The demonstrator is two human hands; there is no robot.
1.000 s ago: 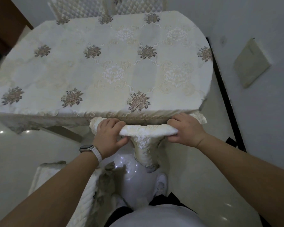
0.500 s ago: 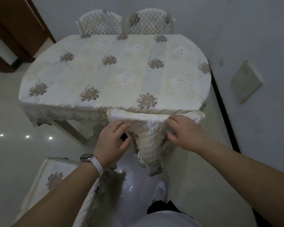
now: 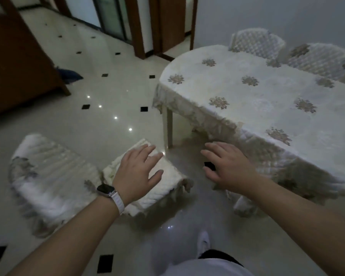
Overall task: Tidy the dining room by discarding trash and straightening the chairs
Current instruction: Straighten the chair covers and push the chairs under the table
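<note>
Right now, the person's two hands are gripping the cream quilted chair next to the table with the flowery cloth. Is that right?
No. The head view shows the left hand and right hand open, gripping nothing; the cream quilted chair is next to the flowery-clothed table.

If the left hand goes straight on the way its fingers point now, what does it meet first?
Probably the table leg, just beyond the fingers of the left hand. Depth is unclear; the chair seat under it might come first.
</note>
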